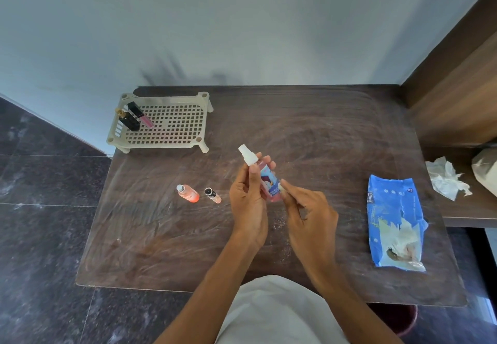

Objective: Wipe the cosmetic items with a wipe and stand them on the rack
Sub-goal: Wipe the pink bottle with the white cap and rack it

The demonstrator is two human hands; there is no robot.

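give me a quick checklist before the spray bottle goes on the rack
1. Grip: the left hand holds the spray bottle, fingers curled round it: ok.
2. White cap on the bottle: ok.
3. Wiping finished: cannot tell. The right hand has its fingertips at the label, and only a pale bit shows there.
4. Room on the rack: ok. The black bottle and lip gloss stand at its left end; the rest is bare grid.
5. Other items done: not ok. The orange bottle and small tube lie on the table.

Bare forearms [212, 290], white garment [271, 314].
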